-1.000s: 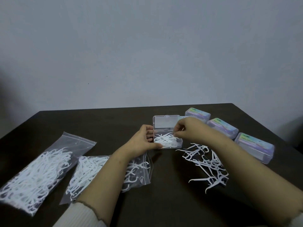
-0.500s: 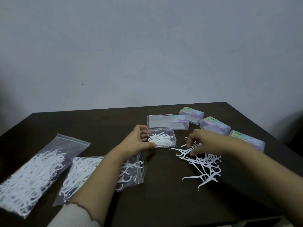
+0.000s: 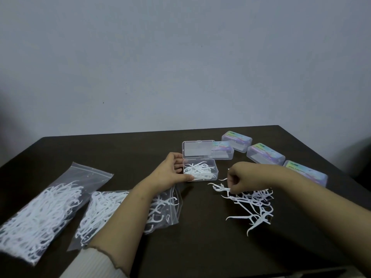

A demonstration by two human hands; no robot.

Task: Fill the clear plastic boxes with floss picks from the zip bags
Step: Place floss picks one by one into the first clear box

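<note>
Landmark: the open box (image 3: 200, 172) on the dark worktop (image 3: 200, 247), lid tipped up behind it, a shallow tangle of floss picks inside.
Left hand: the left hand (image 3: 170, 173) rests against the left wall of the open box, fingers fairly straight, thumb along the near edge, steadying it and gripping nothing.
Right hand: the right hand (image 3: 240, 180) hangs just right of the open box, fingers curled down, tips pinching at a pick on the near-left edge of the loose pile (image 3: 251, 203); whether one pick or several is caught, I cannot tell.
Key relation: the open box lies left of and slightly beyond the right hand, near it; the right hand is the closer one to the pile.
Pick axis: the pinched pick lies roughly left to right, floss head pointing left toward the box, in line with the box's long side.
Pile: right of and nearer than the open box, picks crossing at all angles.
Zip bags: two zip bags (image 3: 40, 209) left of the open box; the nearer one (image 3: 112, 211) passes under the left forearm.
Closed boxes: four closed boxes (image 3: 265, 153) behind and right of the open box.
Judgement: filling is partway; the load likely goes in flat.
</note>
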